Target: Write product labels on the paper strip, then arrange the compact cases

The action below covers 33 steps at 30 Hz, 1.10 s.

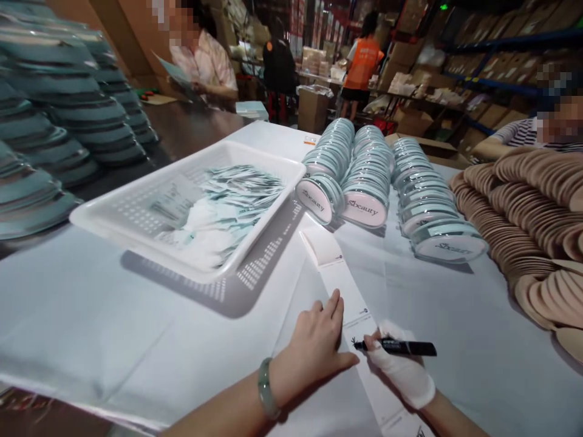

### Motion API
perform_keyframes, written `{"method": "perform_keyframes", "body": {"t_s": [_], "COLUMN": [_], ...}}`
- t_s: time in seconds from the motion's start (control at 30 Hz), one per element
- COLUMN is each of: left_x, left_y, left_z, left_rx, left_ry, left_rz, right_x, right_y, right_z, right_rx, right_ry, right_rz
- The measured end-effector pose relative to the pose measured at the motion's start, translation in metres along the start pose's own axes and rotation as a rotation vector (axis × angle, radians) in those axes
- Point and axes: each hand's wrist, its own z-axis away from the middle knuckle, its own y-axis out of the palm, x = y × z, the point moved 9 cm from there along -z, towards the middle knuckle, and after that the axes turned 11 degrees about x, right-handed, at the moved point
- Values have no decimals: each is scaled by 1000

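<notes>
A long white strip of paper labels [348, 291] runs from near the oval packs down toward me over the white table cover. My left hand [314, 343], bare with a green bangle [267, 388] on the wrist, lies on the strip's left edge, fingers stretched out and thumb apart. In a white glove that leaves the fingertips bare, my right hand [396, 364] grips a black marker pen [405, 347]. The marker's tip touches the strip beside a small black mark. More black writing shows on the strip's near end at the bottom edge.
Left of the strip stands a white plastic basket [182, 273] holding many teal-and-white packets [241, 194]. Rows of clear oval packs [364, 206] stand beyond the strip. Beige oval pads [523, 218] fill the right side; teal stacks [68, 97] rise at left. Several people are around.
</notes>
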Motion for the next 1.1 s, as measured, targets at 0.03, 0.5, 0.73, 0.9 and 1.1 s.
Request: {"method": "perform_keyframes", "body": {"t_s": [0.03, 0.5, 0.73, 0.9, 1.1], "left_x": [0, 1, 1, 2, 2], "left_y": [0, 3, 3, 3, 2], "left_z": [0, -2, -2, -2, -2], "left_rx": [-1, -8, -3, 2, 7], "left_ry": [-1, -9, -10, -15, -15], "left_rz": [-1, -14, -2, 2, 3], "right_x": [2, -7, -3, -11, -14], "right_y": [1, -5, -6, -3, -2], "right_z": [-1, 1, 0, 3, 1], "right_rx": [18, -52, -54, -9, 5], "right_ry": [-25, -29, -36, -15, 44], "right_rz": [25, 135, 155, 135, 56]}}
